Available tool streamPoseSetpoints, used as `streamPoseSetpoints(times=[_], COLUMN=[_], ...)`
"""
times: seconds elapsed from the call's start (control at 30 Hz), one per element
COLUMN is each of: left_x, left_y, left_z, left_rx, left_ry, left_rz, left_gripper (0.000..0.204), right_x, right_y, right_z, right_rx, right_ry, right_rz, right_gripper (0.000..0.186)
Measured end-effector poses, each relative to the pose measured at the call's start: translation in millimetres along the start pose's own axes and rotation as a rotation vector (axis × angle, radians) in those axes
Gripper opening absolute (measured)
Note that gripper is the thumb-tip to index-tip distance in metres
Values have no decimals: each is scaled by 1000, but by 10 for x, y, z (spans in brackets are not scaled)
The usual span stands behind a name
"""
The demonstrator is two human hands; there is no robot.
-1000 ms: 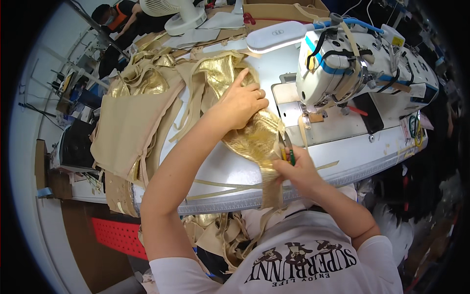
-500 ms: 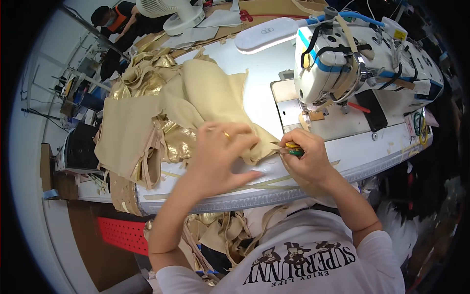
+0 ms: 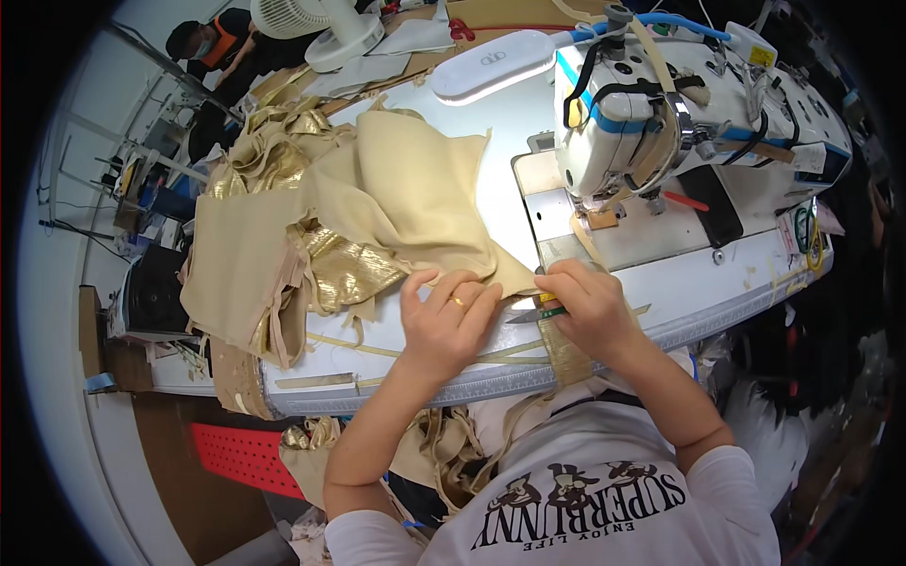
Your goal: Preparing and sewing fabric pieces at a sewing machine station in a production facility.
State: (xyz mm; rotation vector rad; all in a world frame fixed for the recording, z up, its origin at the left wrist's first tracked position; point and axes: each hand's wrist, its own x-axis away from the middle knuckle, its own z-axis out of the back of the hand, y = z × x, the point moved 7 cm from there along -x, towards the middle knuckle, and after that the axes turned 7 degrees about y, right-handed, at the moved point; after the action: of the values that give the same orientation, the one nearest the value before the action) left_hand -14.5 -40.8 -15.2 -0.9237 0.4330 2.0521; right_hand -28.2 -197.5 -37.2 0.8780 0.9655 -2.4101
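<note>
My left hand [image 3: 445,319] lies flat on the white table, its fingers pressing the lower corner of a cream fabric piece [image 3: 415,203]. My right hand [image 3: 587,304] grips small thread snips [image 3: 533,313] with a green handle, the blades pointing left at the fabric's corner between both hands. A beige strip [image 3: 566,354] hangs over the table's front edge under my right hand. The white sewing machine [image 3: 651,123] stands just behind my right hand.
A heap of gold and cream fabric pieces [image 3: 274,245] covers the table's left side. A white lamp [image 3: 493,66] and a fan [image 3: 330,28] stand at the back. Another person [image 3: 212,47] sits far left. More fabric [image 3: 434,453] lies in my lap.
My left hand pulled the fabric down toward the front edge and flipped it cream side up. My right hand with the snips shifted slightly toward the fabric's corner.
</note>
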Motion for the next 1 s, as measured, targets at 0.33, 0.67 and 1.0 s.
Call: streamPoseSetpoints(times=[0.33, 0.67, 1.0], left_x=[113, 151, 132], left_y=[49, 338, 406], left_z=[15, -156, -187], left_rx=[-71, -114, -143], left_ry=[38, 59, 65], left_rz=[44, -111, -183], left_gripper=[18, 22, 22], right_x=[74, 520, 191], right_y=[-32, -209, 208], right_z=[14, 197, 218], right_rx=[84, 50, -306], right_ry=[49, -45, -53], right_rz=[138, 58, -346], right_gripper=[34, 29, 17])
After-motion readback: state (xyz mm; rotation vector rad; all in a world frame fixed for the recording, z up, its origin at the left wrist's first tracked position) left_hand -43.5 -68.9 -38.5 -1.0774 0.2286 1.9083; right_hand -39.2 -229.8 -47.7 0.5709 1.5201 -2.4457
